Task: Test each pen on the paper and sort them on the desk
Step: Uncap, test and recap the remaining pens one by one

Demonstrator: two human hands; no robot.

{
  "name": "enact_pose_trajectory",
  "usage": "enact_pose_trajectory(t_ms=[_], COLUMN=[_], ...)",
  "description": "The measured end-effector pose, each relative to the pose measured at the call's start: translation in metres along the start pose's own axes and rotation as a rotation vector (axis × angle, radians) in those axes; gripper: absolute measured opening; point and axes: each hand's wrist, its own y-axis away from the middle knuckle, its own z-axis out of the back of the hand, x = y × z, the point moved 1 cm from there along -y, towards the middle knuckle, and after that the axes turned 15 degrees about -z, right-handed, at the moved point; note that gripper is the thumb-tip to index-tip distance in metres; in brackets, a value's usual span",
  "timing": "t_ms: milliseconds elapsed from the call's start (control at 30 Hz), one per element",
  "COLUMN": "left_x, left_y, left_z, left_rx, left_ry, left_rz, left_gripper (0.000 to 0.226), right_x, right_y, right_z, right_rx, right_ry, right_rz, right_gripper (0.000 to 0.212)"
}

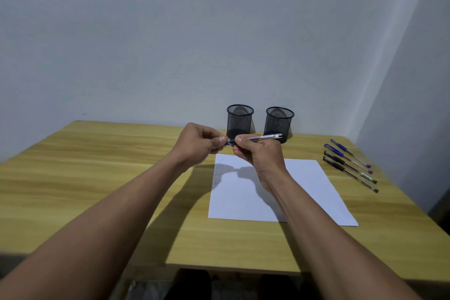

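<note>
We hold one pen level in the air between both hands, above the far edge of the paper. Our left hand pinches the pen's dark left end between thumb and curled fingers. Our right hand is closed round the barrel just beside it, thumb on top, so the two thumbs nearly meet. The clear barrel sticks out to the right past our right hand, crossing in front of the right one of two black mesh cups at the far side of the desk. Four more pens lie side by side on the desk to the right of the paper, apart from it.
</note>
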Motion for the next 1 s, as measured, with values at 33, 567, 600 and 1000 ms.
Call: enact_pose_trajectory(t_ms=[33,567,600,1000], left_x=[0.002,0.010,0.010,0.055], left_y=[0.000,-0.010,-0.010,0.008], left_z=[0.001,0.013,0.012,0.025], left_rx=[-0.010,0.027,0.030,-0.060], left_ry=[-0.043,-0.081,-0.044,-0.305], left_rz=[-0.018,-0.005,0.020,0.158], left_gripper=[0.008,0.010,0.010,0.003], right_x=[-0.001,-0.009,-0.009,-0.020], right_y=[-0.001,-0.016,-0.017,-0.010], right_z=[-0.001,-0.010,-0.012,0.015], right_rx=[-0.007,-0.021,-0.021,-0.048], right_ry=[-0.004,-0.058,-0.057,0.187], right_rz=[-0.001,-0.014,-0.021,-0.004], right_gripper=[0.006,0.006,0.007,0.008])
